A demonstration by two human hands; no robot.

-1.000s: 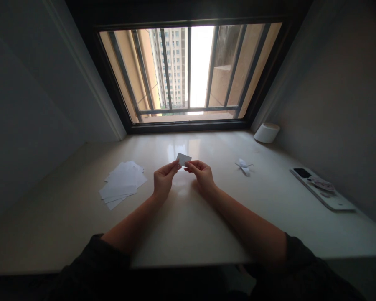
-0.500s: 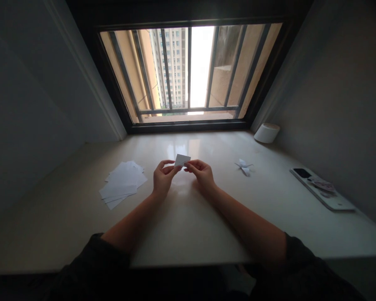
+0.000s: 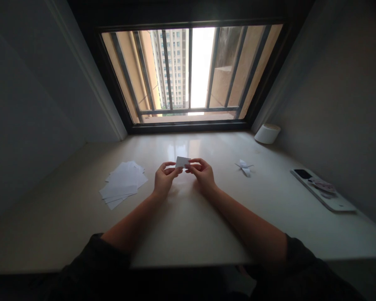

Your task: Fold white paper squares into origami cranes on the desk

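Note:
Between my hands, a small folded piece of white paper [image 3: 182, 161] is held up over the middle of the white sill. My left hand [image 3: 164, 177] pinches its left side between thumb and fingers. On the right side, my right hand [image 3: 203, 172] grips it, thumb in front and a finger at the upper corner. Fine creases on the paper are too small to make out. To the left lies a loose stack of white paper sheets [image 3: 123, 182]. A folded paper crane [image 3: 245, 167] rests on the sill to the right of my hands.
A phone [image 3: 326, 191] in a pale case lies at the right by the wall. Farther back in the right corner sits a white cylindrical object [image 3: 267, 133]. A barred window [image 3: 191, 75] with a dark frame rises behind the sill [image 3: 188, 234].
My right fingers have shifted up to the paper's upper right corner. The paper has turned slightly, and the diagonal edge seen on it before no longer shows.

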